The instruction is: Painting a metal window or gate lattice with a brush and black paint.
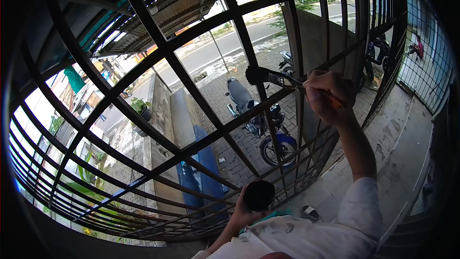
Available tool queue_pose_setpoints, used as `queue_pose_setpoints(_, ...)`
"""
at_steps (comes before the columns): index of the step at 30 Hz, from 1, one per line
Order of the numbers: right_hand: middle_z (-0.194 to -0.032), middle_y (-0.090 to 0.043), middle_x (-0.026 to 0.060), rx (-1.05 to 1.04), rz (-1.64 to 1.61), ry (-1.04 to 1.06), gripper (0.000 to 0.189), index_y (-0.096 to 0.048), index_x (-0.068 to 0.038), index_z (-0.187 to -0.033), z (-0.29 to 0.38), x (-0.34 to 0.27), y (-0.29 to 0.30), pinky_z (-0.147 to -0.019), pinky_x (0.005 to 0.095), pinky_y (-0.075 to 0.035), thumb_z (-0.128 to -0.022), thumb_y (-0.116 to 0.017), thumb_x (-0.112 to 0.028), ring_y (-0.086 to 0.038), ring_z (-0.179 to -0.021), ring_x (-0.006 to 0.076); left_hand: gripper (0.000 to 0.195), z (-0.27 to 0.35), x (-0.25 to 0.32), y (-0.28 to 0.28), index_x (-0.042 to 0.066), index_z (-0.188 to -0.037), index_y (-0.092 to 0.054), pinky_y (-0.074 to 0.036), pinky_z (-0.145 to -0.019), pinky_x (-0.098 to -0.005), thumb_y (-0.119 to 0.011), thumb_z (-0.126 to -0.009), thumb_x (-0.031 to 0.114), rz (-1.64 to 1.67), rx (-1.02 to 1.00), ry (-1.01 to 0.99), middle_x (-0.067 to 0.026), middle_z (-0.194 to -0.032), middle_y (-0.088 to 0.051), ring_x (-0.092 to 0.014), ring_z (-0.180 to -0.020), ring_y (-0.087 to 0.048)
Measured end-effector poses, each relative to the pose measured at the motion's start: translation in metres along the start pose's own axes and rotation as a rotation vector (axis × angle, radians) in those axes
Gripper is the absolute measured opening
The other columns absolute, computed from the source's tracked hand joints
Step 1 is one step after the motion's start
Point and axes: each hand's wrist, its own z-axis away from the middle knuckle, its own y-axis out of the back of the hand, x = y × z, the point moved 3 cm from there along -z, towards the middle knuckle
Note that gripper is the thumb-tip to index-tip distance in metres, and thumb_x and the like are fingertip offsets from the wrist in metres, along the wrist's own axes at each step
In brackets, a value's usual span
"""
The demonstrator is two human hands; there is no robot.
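Note:
My right hand (329, 95) grips a paintbrush (280, 80) by its handle. The brush's bristles are coated black and lie over an upright bar of the dark metal grille (222, 129), just above a crossbar; whether they touch it I cannot tell. Lower down, close to my body, my left hand (244, 208) is wrapped around a cup-like container (259, 194) whose inside looks black. Some green cloth (275, 216) shows just below the container, against my pale shirt.
Beyond the bars stand a parked motorcycle (248, 104) and a concrete wall (172, 115) with a potted plant (140, 108). A sandal (310, 212) lies on the tiled floor (323, 205). Far right, a person (417, 48) is seen past a mesh grille (424, 43).

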Motion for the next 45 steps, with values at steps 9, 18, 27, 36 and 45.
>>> queue_pose_setpoints(9,-0.071,-0.065,0.0088,0.175,0.098,-0.058,0.015,-0.059,-0.002,-0.087,0.011,-0.001,0.016,-0.054,0.0285,-0.049,-0.077,-0.063,0.008,-0.062,-0.057,0.0155,0.091,0.001,-0.009,0.006,0.004,-0.139,-0.043,-0.044,-0.105,-0.0348,-0.092,-0.062,0.005,0.043,0.022,0.089,-0.0093,-0.129,-0.058,-0.018,-0.121,-0.056)
queue_pose_setpoints(18,-0.071,-0.061,0.0092,0.095,-0.146,-0.179,0.005,-0.059,0.002,-0.089,0.03,0.007,0.006,-0.057,0.0304,-0.048,-0.085,-0.058,0.005,-0.055,-0.054,0.0104,0.092,-0.008,-0.018,0.002,0.004,-0.139,-0.043,-0.044,-0.106,-0.0359,-0.091,-0.061,0.003,0.066,-0.021,0.035,-0.0103,-0.131,-0.057,-0.02,-0.123,-0.055)
queue_pose_setpoints(27,-0.068,-0.061,0.0056,0.1,-0.095,-0.15,0.005,-0.059,0.0,-0.086,0.028,0.006,0.01,-0.049,0.0242,-0.044,-0.085,-0.06,0.004,-0.06,-0.057,0.0084,0.096,-0.011,-0.014,-0.002,0.003,-0.141,-0.04,-0.045,-0.107,-0.0373,-0.091,-0.06,0.003,0.045,-0.033,0.034,-0.0116,-0.132,-0.055,-0.021,-0.124,-0.054)
queue_pose_setpoints(36,-0.077,-0.056,-0.0004,-0.072,0.269,0.453,0.026,-0.058,-0.008,-0.09,-0.053,-0.022,-0.007,-0.055,0.0281,-0.049,-0.072,-0.077,-0.007,-0.056,-0.063,0.013,0.096,-0.006,-0.019,0.003,0.002,-0.142,-0.04,-0.044,-0.107,-0.0372,-0.091,-0.061,0.006,-0.01,-0.034,0.045,-0.0115,-0.133,-0.055,-0.021,-0.124,-0.054)
queue_pose_setpoints(45,-0.071,-0.05,-0.0016,-0.512,0.225,0.23,0.03,-0.046,-0.015,-0.091,-0.003,-0.026,-0.006,-0.055,0.0295,-0.05,-0.079,-0.073,-0.016,-0.057,-0.062,0.0141,0.092,-0.002,-0.014,0.007,0.002,-0.139,-0.042,-0.043,-0.107,-0.0354,-0.091,-0.061,0.0,0.019,-0.017,0.057,-0.0107,-0.132,-0.057,-0.019,-0.123,-0.055)
